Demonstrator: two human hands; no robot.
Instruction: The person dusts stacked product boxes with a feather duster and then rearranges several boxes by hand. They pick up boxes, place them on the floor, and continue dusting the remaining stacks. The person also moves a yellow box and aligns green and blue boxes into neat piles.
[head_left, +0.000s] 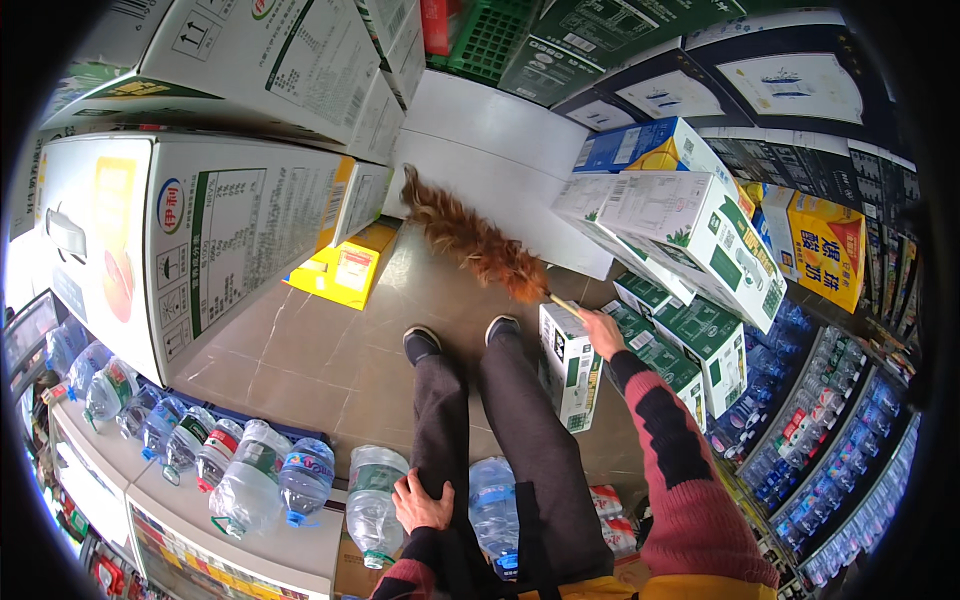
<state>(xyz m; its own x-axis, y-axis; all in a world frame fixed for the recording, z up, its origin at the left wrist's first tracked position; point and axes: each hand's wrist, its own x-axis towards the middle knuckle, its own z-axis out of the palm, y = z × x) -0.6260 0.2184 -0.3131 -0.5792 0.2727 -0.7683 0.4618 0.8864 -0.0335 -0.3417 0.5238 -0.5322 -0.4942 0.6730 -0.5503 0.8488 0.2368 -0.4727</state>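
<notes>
A brown feather duster (480, 244) with a pale stick handle is in my right hand (602, 334), which grips the handle's end at the right of centre. Its feathers reach up and left over the tiled floor and the edge of a low white platform (487, 165). My left hand (422, 502) rests on my left thigh, its fingers somewhat spread and holding nothing. Beside it lies a large clear water bottle with a green cap (375, 495). Close to my right hand stands a white and green carton (570, 367).
Tall milk cartons (225, 225) are stacked at the left, with a yellow box (341, 270) low behind them. White cartons (675, 217) and green ones (697, 326) stand at the right, near shelves of bottles (817, 420). Large bottles line a counter (300, 555) at lower left.
</notes>
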